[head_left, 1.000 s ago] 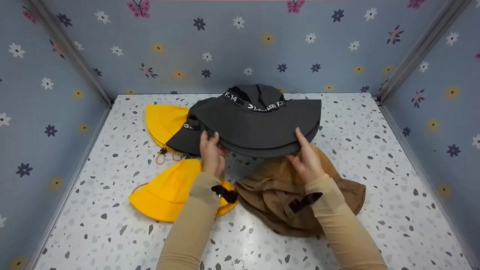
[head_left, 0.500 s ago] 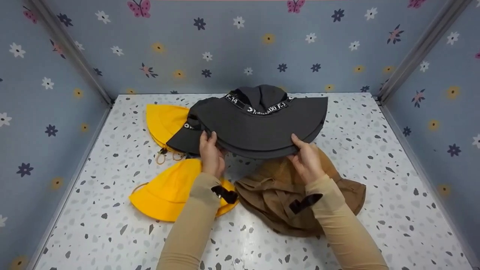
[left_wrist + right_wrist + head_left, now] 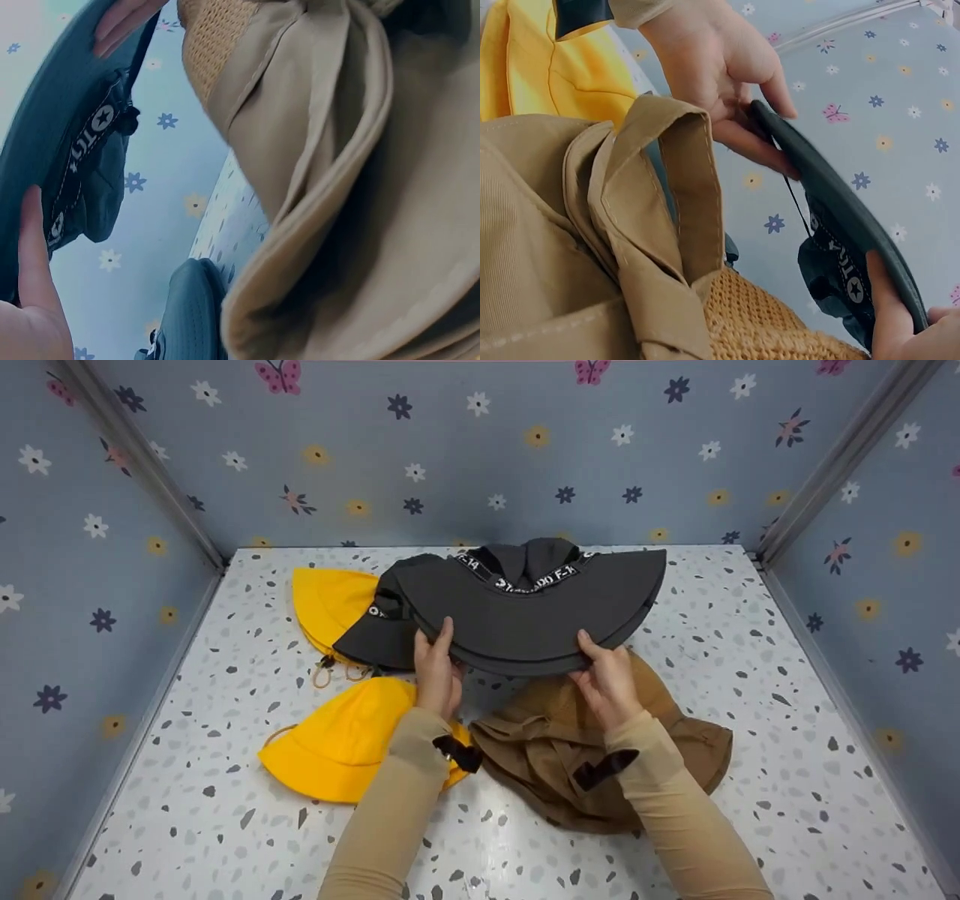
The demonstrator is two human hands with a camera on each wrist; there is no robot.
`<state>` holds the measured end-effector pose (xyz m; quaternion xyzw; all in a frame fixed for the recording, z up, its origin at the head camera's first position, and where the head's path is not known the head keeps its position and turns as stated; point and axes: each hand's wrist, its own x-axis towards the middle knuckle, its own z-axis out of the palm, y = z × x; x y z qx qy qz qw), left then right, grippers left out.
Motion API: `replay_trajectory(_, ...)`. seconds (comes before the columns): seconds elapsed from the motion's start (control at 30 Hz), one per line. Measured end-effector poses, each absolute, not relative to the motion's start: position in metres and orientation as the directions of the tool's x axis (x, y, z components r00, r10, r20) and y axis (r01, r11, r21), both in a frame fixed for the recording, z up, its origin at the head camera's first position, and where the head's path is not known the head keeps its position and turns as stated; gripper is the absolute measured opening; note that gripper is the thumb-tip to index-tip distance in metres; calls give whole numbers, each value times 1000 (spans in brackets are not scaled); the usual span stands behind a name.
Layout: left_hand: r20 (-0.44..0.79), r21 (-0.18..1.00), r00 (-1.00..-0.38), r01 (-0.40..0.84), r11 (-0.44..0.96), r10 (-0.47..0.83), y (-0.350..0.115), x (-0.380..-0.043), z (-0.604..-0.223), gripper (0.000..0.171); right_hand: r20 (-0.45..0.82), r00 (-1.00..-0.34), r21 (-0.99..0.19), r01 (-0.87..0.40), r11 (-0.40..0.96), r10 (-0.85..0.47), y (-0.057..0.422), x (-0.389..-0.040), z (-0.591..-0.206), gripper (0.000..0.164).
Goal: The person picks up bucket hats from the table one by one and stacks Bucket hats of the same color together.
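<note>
Brown hat (image 3: 536,765) lies near the held gray hat (image 3: 517,622).

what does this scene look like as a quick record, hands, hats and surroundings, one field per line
held item: dark grey hat, lettered band showing
left grip: pinches the hat's near edge, left part
right grip: pinches the same edge, right part
behind held item: second dark hat, partly hidden
back left: yellow hat, partly hidden by the second dark hat
front left: another yellow hat
front right: brown hat, part woven
surface: white speckled table
walls: flower-patterned, at back and both sides
</note>
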<state>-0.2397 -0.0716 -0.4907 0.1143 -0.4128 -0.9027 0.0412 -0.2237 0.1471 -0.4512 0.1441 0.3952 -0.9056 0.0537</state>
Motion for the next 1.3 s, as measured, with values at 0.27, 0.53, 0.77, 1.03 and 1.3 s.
replay_trajectory(0.27,-175,743,-971,-21,-669,-163,-68,-239,-496,94,-313,-949,-703,218,-677,19,141,-223,-454,52)
replay_trajectory(0.53,-137,773,-971,20,-635,-198,-71,-243,-490,96,-274,-962,-757,210,-619,8,143,-227,-451,54)
replay_trajectory(0.77,-102,807,-969,53,-588,-227,-80,-249,-479,96,-248,-968,-762,214,-611,-30,148,-239,-442,53)
replay_trajectory(1.03,-131,779,-961,52,-624,-242,-91,-252,-475,96,-304,-950,-842,302,-448,-68,149,-254,-432,59)
replay_trajectory(1.3,-158,798,-965,0,-603,-208,-95,-251,-479,73,-314,-950,-884,294,-364,-5,145,-264,-438,59)
